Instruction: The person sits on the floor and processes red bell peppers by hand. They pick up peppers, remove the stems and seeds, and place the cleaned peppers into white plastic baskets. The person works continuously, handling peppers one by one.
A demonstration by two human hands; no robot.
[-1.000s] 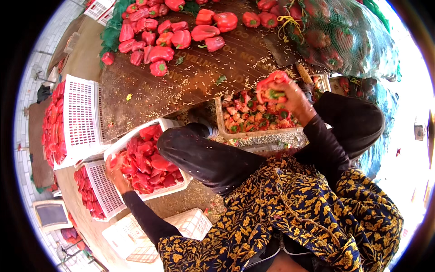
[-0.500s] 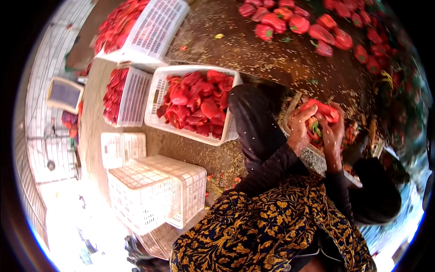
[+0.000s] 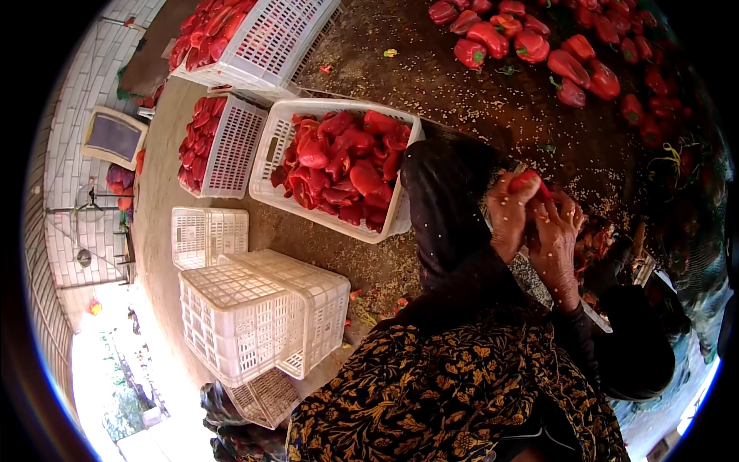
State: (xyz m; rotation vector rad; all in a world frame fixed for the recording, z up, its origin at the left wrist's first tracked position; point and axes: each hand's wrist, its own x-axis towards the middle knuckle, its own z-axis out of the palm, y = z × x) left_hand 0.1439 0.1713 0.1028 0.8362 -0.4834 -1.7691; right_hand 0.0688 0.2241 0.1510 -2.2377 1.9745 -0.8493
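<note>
Between my two hands, in front of my body, is a red bell pepper (image 3: pixel 526 182), mostly covered by fingers. My left hand (image 3: pixel 508 213) is closed on its left side, thumb at the top. My right hand (image 3: pixel 556 240) presses its fingers over the near side of the same pepper. Seeds stick to the skin of both hands. Under them lies a container of pepper scraps (image 3: pixel 594 240), partly hidden by my hands and sleeves. Whether a small blade is in the right hand cannot be seen.
Left of my knee stands a white crate (image 3: pixel 260 165) of opened red peppers. Two more filled crates (image 3: pixel 240 146) stand beyond it, and pale stacked crates (image 3: pixel 254 316) are nearer. Whole red peppers (image 3: pixel 531 46) lie at the far right on a seed-strewn floor (image 3: pixel 400 77).
My right hand has turned over and closed across the pepper, which showed more openly before with its green stem. The view has shifted slightly.
</note>
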